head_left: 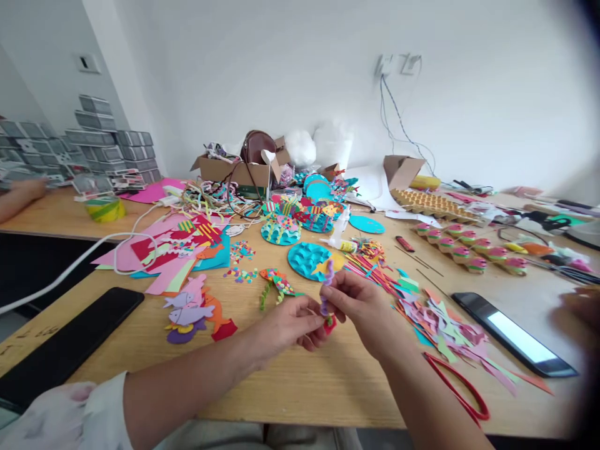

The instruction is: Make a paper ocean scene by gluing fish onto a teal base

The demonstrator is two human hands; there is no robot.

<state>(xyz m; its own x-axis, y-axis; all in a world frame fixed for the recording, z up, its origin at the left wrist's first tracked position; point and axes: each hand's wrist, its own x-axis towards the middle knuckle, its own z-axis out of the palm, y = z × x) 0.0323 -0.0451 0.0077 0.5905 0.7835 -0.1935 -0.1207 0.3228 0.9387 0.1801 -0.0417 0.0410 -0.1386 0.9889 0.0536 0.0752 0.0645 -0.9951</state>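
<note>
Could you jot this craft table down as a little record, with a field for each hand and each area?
Right hand: pinches a curly purple stem
Left hand: fingertips by a small red piece; grip unclear
Ahead: wavy blue disc, white glue bottle
Left side: paper fish, black phone
Right side: paper strips, red loop handle
Far left: another person's hand

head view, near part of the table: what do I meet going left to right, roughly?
Black device → pile of fish cutouts → left hand → right hand → lit-screen phone
</note>
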